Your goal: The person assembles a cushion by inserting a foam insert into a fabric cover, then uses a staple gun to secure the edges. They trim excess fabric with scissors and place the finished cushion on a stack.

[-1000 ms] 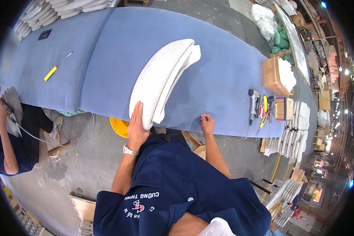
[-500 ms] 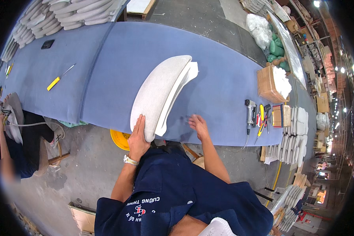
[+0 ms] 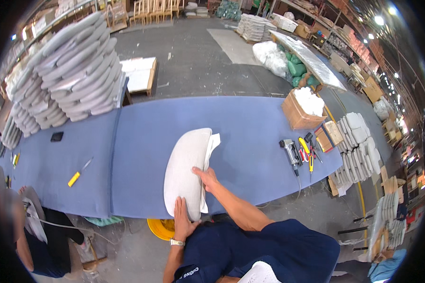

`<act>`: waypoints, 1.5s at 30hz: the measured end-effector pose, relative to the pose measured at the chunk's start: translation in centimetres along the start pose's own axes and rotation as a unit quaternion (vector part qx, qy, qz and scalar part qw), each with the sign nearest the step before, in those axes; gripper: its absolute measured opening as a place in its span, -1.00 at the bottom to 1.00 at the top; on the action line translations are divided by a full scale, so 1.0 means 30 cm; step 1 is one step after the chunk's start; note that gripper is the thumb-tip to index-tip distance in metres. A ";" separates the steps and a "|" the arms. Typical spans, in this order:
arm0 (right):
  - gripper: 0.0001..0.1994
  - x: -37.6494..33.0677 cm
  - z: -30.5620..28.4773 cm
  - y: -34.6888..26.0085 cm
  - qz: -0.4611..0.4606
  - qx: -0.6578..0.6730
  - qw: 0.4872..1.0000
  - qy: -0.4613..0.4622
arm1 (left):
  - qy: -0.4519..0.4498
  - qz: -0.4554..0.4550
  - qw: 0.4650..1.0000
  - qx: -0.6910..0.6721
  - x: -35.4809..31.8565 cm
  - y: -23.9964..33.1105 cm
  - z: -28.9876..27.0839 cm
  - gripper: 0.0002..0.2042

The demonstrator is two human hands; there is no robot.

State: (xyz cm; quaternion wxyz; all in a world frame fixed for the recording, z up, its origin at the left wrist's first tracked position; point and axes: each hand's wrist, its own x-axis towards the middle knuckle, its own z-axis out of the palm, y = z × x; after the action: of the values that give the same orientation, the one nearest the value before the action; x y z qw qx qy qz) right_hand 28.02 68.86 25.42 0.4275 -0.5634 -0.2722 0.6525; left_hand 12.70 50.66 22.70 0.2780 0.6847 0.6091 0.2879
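Blue table, cushion (pale, curved)

The cushion is matt cloth; the tabletop perhaps fabric.

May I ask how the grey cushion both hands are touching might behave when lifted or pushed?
The grey cushion probably holds its shape, as its curved outline looks full. Its broad, low form suggests little tendency to roll. The white layer jutting past its edge may flex.

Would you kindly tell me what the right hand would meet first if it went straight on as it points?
The light gray cushion, whose right edge the right hand seems to touch, though depth is hard to judge.
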 end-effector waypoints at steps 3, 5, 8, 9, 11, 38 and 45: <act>-0.31 0.027 -0.026 -0.065 -0.064 -0.042 0.996 -0.042 | -0.044 0.039 0.993 -0.105 0.030 -0.014 -0.035 0.19; -0.34 0.011 -0.041 -0.124 -0.141 -0.151 0.976 -0.065 | -0.088 -0.012 0.974 -0.210 0.062 -0.032 -0.061 -0.05; -0.32 -0.070 -0.056 -0.368 -0.255 -0.387 0.883 -0.081 | -0.085 -0.116 0.921 -0.361 0.115 -0.071 -0.070 -0.34; -0.30 -0.139 -0.053 -0.471 -0.279 -0.442 0.847 -0.097 | 0.000 -0.122 0.907 -0.403 0.135 -0.065 -0.089 -0.37; -0.27 -0.251 -0.071 -0.624 -0.317 -0.516 0.785 -0.131 | 0.159 -0.128 0.855 -0.477 0.190 -0.008 -0.142 -0.42; -0.58 -0.020 -0.714 -0.174 -0.194 0.032 0.961 0.194 | 0.276 -0.213 0.840 -0.415 0.173 -0.131 -0.198 -0.61; -0.61 -0.171 -0.798 -0.119 -0.033 -0.109 0.970 0.213 | 0.195 -0.315 0.769 -0.521 0.031 -0.097 -0.129 -0.53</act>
State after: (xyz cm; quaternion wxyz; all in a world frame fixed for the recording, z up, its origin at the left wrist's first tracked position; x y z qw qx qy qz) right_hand 52.10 63.12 25.78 0.4331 -0.7230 -0.2633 0.4695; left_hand 8.00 52.00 23.25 0.5425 0.1337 0.5886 0.5842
